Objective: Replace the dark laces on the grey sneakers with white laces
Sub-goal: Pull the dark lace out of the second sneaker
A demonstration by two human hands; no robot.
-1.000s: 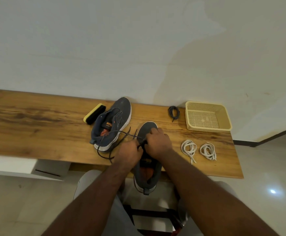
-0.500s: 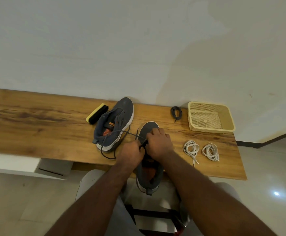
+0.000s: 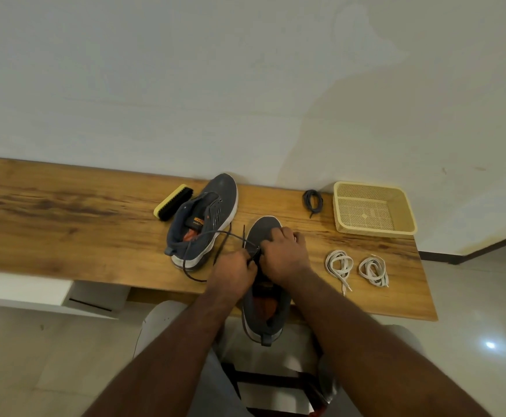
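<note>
A grey sneaker (image 3: 263, 308) lies toe-away over the table's front edge, its heel hanging past the edge. My left hand (image 3: 233, 269) pinches its dark lace (image 3: 212, 236), which loops out to the left over the second sneaker. My right hand (image 3: 285, 254) grips the near sneaker's upper just behind the toe, fingers curled over it. The second grey sneaker (image 3: 206, 218) lies on its side to the left, with no lace in its eyelets. Two coiled white laces (image 3: 339, 264) (image 3: 373, 270) lie to the right. A removed dark lace (image 3: 312, 201) is coiled near the wall.
A yellow-backed black shoe brush (image 3: 173, 201) lies left of the second sneaker. A cream plastic basket (image 3: 372, 228) sits at the back right. The wooden table (image 3: 65, 224) ends at the right just past the white laces; a wall runs behind.
My left hand has pulled the dark lace a little further out, so the loop over the second sneaker has shifted. The view has moved slightly; the right hand keeps its hold.
</note>
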